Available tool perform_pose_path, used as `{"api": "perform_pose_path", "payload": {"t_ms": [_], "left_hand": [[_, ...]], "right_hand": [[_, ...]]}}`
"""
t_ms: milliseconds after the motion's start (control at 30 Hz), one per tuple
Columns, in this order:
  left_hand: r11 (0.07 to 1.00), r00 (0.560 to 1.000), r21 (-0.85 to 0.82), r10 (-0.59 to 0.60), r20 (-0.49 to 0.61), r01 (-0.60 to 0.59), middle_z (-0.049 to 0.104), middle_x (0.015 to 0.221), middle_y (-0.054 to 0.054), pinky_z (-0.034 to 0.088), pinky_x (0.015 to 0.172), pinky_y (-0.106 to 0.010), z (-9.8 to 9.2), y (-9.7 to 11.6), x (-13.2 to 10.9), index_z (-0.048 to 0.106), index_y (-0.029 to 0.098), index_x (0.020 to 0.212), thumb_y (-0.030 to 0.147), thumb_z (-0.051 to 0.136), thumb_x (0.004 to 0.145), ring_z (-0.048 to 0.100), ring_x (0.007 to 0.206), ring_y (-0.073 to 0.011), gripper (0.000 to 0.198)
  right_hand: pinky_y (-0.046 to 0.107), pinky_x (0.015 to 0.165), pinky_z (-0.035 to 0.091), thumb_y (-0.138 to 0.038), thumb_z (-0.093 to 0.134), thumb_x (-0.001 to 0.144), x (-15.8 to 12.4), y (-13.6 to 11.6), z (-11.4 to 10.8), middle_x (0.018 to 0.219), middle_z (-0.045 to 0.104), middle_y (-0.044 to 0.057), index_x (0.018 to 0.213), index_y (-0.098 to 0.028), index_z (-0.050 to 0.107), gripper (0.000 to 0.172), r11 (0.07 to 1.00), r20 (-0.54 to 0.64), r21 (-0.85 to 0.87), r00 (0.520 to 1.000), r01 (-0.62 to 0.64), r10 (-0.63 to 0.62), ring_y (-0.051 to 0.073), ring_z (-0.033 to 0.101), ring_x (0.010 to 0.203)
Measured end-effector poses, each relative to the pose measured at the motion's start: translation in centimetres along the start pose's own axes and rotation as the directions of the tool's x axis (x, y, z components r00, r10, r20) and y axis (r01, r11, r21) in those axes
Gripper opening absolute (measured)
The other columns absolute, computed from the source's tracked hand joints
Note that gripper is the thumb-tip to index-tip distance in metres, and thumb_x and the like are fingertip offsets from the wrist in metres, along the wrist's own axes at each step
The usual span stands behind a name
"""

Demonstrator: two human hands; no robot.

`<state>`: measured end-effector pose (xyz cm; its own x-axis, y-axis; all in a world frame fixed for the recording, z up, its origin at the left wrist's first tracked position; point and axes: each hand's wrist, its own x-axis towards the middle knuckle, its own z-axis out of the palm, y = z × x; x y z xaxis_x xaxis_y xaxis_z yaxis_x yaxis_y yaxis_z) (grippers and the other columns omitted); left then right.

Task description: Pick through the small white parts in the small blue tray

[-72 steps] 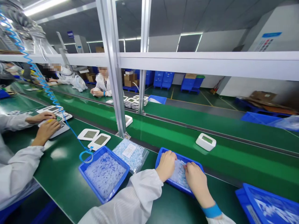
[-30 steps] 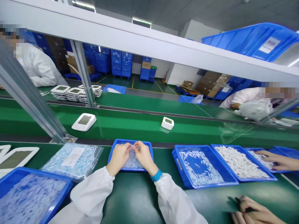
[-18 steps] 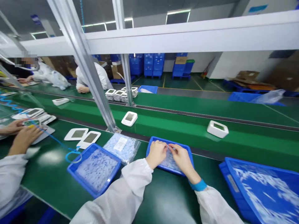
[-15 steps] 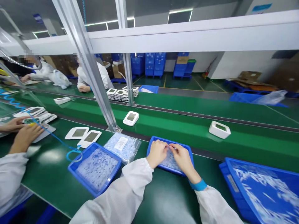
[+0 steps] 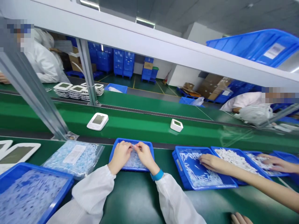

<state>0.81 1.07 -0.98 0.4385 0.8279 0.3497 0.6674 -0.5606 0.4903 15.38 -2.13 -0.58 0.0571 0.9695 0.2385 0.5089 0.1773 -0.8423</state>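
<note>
My left hand (image 5: 121, 154) and my right hand (image 5: 144, 154) meet over a small blue tray (image 5: 117, 146) of pale plastic pieces on the green bench. Both hands have their fingers curled, pinching a small pale piece (image 5: 133, 146) between the fingertips above the tray. A blue band (image 5: 157, 175) circles my right wrist. White sleeves cover both forearms.
A sealed bag of parts (image 5: 73, 156) lies left of the tray, and a larger blue tray (image 5: 28, 193) sits at bottom left. To the right, a co-worker's hand (image 5: 210, 161) reaches into another blue tray (image 5: 184, 179). White devices (image 5: 97, 121) (image 5: 176, 125) sit on the conveyor behind.
The camera view has swung to the right, bringing the right-hand trays and a co-worker's reaching arm into sight. My hands stay together over the small tray.
</note>
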Motion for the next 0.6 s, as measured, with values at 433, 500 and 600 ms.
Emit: {"api": "perform_pose_path", "payload": {"t_ms": [433, 500, 600], "left_hand": [[0.998, 0.999, -0.023, 0.050, 0.009, -0.050, 0.067, 0.083, -0.005, 0.041, 0.079, -0.033, -0.1, 0.0, 0.1, 0.066, 0.019, 0.083, 0.017, 0.048, 0.084, 0.054, 0.083, -0.0199, 0.018], [0.998, 0.998, -0.023, 0.066, 0.014, -0.065, 0.067, 0.083, -0.005, 0.041, 0.079, -0.034, 0.0, 0.0, 0.1, 0.066, 0.018, 0.082, 0.016, 0.048, 0.084, 0.053, 0.083, -0.0201, 0.018], [0.997, 0.997, -0.027, 0.077, 0.010, -0.076, 0.066, 0.080, -0.005, 0.041, 0.079, -0.034, 0.0, 0.0, 0.1, 0.066, 0.017, 0.079, 0.014, 0.047, 0.083, 0.053, 0.082, -0.0202, 0.019]], "right_hand": [[0.022, 0.056, 0.037, -0.022, 0.049, 0.087, -0.1, -0.3, -0.2, 0.066, 0.060, 0.000, 0.075, -0.017, 0.057, 0.016, 0.997, 0.020, -0.076, 0.999, -0.029, 0.030, 0.012, 0.052, 0.058], [0.023, 0.056, 0.035, -0.020, 0.048, 0.087, -0.2, -0.5, -0.3, 0.066, 0.060, 0.000, 0.074, -0.017, 0.057, 0.016, 0.989, 0.019, -0.144, 1.000, -0.017, 0.019, 0.013, 0.053, 0.059], [0.023, 0.057, 0.033, -0.017, 0.046, 0.088, -0.4, -0.9, -0.3, 0.067, 0.061, 0.001, 0.075, -0.018, 0.055, 0.016, 0.968, 0.024, -0.250, 1.000, 0.022, -0.016, 0.015, 0.054, 0.062]]}}
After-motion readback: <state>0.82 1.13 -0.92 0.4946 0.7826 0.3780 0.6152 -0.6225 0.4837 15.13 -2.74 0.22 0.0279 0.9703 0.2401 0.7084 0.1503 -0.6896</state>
